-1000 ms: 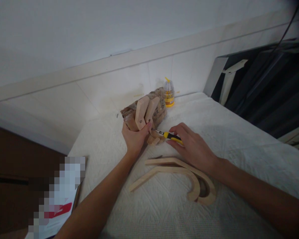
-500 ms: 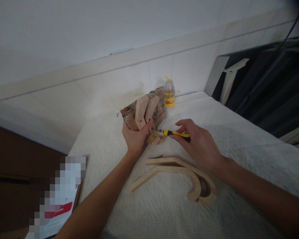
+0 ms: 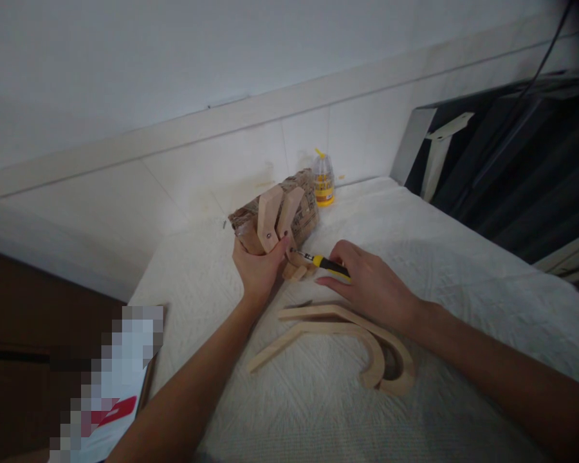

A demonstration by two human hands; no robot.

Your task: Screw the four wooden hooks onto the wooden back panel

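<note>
My left hand [image 3: 258,267] is closed round the lower part of a pair of angled light wooden pieces [image 3: 269,212], its thumb lying across their front. They lean against a brown wrapped package [image 3: 306,212]. Small dark screws or holes show in the wood. In my right hand [image 3: 367,276] is a yellow and black screwdriver [image 3: 332,265], gripped by its handle. The tip meets a screw spot low on the right wooden piece, just beside my left thumb. Nearer to me, two hook-shaped wooden pieces [image 3: 335,328] lie on the white cloth.
A clear bottle-shaped case with a yellow base [image 3: 324,186] stands behind the package, close to the tiled wall. White textured cloth [image 3: 197,276] covers the surface. Dark panels with a pale metal bracket [image 3: 437,154] lean at the right. A partly blurred-out sheet [image 3: 110,399] lies at lower left.
My right hand has shifted its fingers on the screwdriver handle, with the palm turned lower and the fingers wrapped more closely. My left hand keeps its hold; the whole view has moved slightly.
</note>
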